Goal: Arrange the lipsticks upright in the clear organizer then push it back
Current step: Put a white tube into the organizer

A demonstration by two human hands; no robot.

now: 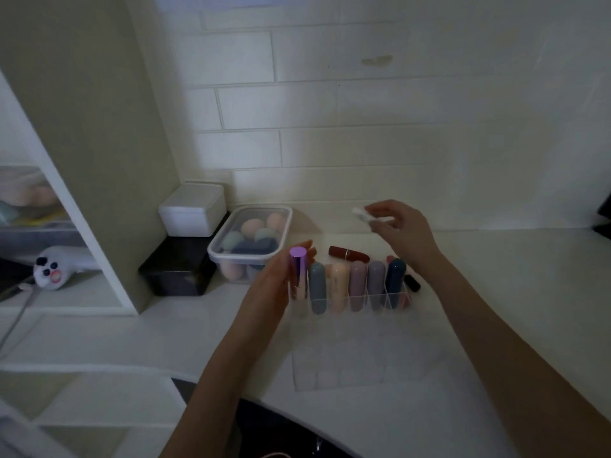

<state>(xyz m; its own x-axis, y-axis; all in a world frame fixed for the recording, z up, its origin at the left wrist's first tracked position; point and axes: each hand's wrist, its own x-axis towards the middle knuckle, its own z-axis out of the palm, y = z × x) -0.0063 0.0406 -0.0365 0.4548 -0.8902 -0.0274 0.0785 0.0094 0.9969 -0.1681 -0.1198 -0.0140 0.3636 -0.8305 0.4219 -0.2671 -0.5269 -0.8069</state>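
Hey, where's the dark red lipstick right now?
The dark red lipstick lies on its side on the white counter, just behind the clear organizer, between the sponge container and the right hand.

clear organizer [350, 300] holds five pastel lipsticks [357, 285] upright in a row; a purple lipstick [298, 274] stands upright at its left end, a dark red lipstick [348, 254] lies behind it.
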